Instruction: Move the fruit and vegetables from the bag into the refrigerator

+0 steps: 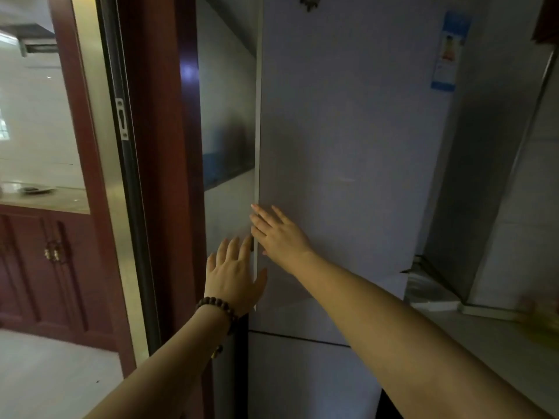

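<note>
Grip: both hands bare and spread, holding nothing; no fruit, vegetables or bag can be made out in this view.
Left hand (233,273): fingers splayed and pointing up, laid at the left edge of the refrigerator door, thumb crossing onto the door's front face; whether the fingertips hook behind the edge cannot be told.
Right hand (279,234): flat, fingers fanned, palm toward the door face just above and right of the left hand, fingertips (257,208) reaching the pale edge strip.
Bracelet (218,306): round dark wooden beads on the left wrist.
Refrigerator (338,131): tall, smooth, pale grey-lilac upper door, shut, with a thin light strip down its left edge; a dark horizontal seam separates it from a lower door nearer the camera.
Label (450,52): blue and white rectangular sticker, far upper right of the door; print unreadable.
Door frame (157,161): glossy reddish-brown wood, left of the refrigerator, with a dark seal and a metal strike plate.
Cabinet (45,267): red-brown panelled doors with brass handles, far left, under a pale counter.
Right side: light, flat surface; a blurred yellowish shape at the edge, unidentifiable.
</note>
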Available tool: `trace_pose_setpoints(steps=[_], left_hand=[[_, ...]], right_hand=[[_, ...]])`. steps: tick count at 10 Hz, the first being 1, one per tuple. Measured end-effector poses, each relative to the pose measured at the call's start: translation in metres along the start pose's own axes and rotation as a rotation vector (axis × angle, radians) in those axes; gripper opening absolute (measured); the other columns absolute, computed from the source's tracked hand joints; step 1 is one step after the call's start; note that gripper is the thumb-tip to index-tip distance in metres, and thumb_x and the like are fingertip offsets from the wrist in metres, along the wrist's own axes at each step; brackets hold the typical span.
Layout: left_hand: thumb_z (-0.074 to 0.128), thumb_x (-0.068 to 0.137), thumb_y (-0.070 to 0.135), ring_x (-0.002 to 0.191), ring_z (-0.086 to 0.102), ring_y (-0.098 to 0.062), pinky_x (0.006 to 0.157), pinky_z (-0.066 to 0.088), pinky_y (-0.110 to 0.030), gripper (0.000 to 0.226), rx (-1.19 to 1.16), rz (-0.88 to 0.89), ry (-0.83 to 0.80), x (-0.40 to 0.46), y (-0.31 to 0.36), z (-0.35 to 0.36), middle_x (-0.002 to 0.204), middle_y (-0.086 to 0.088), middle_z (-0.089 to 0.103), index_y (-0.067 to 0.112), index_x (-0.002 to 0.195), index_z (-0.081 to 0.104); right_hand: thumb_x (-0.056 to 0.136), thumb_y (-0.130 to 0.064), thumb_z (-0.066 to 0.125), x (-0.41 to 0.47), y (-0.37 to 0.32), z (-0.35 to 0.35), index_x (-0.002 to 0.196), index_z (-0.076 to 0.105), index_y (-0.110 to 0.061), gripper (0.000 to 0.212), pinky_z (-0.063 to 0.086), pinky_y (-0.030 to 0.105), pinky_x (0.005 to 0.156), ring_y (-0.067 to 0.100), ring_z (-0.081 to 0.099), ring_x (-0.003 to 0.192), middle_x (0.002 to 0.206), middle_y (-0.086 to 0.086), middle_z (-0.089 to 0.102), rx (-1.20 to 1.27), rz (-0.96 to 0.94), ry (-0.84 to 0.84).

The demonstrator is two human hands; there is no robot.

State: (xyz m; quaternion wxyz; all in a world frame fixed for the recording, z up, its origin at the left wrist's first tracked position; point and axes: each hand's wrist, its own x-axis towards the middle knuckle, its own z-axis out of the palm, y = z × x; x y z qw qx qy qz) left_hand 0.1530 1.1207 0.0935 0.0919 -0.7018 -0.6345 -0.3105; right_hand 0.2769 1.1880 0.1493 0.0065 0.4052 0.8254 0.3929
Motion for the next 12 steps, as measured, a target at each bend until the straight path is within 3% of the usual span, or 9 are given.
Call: trace_pose_setpoints(steps=[2,5,7,9,11,12], left_hand=[[0.041,0.089,0.054,0.145,0.005,-0.023,0.117,0.009,-0.043,0.077,-0.013,0.0,-0.046,0.048,-0.03,0.035,0.157,-0.004,0.013,0.02,0.15,0.008],[0.041,0.09,0.051,0.145,0.002,-0.024,0.118,0.006,-0.043,0.079,0.017,0.031,-0.095,0.103,-0.049,0.072,0.158,-0.005,0.009,0.018,0.149,0.002],[0.041,0.09,0.051,0.145,0.001,-0.022,0.118,0.006,-0.043,0.078,0.003,-0.011,-0.139,0.139,-0.047,0.098,0.158,-0.003,0.006,0.022,0.149,-0.002],[0.035,0.091,0.054,0.145,-0.007,-0.018,0.118,-0.002,-0.039,0.077,-0.002,-0.093,-0.167,0.172,-0.057,0.132,0.159,0.002,-0.005,0.024,0.149,-0.006],[0.036,0.091,0.054,0.145,-0.004,-0.018,0.116,-0.002,-0.037,0.076,0.005,-0.101,-0.143,0.177,-0.065,0.147,0.159,0.001,-0.001,0.023,0.15,-0.003],[0.036,0.091,0.054,0.145,-0.004,-0.018,0.115,-0.002,-0.037,0.077,0.015,-0.091,-0.142,0.178,-0.067,0.148,0.159,0.002,-0.001,0.024,0.149,-0.003]], right_hand=[[0.097,-0.02,0.035,0.067,0.006,0.036,0.145,0.028,-0.011,0.049,0.0,0.053,0.116,0.027,-0.005,0.146,0.157,0.009,0.014,-0.023,0.035,0.013],[0.096,-0.028,0.04,0.153,0.035,0.092,0.146,0.025,-0.017,0.053,0.0,0.055,0.114,0.026,-0.009,0.145,0.159,0.004,0.008,-0.105,0.031,-0.067],[0.096,-0.031,0.039,0.191,0.06,0.146,0.147,0.022,-0.019,0.055,-0.002,0.055,0.114,0.025,-0.007,0.146,0.159,0.002,0.006,-0.096,0.011,-0.013],[0.094,-0.022,0.044,0.217,0.079,0.174,0.14,0.04,-0.016,0.046,0.001,0.054,0.115,0.025,0.002,0.146,0.156,0.005,0.021,-0.005,0.029,0.114],[0.095,-0.024,0.039,0.218,0.078,0.179,0.143,0.034,-0.015,0.049,-0.004,0.054,0.114,0.026,-0.003,0.146,0.157,0.005,0.017,0.02,-0.005,0.104],[0.096,-0.027,0.04,0.204,0.076,0.179,0.146,0.028,-0.016,0.053,-0.004,0.049,0.115,0.027,-0.003,0.146,0.159,0.005,0.006,0.205,0.1,0.067]])
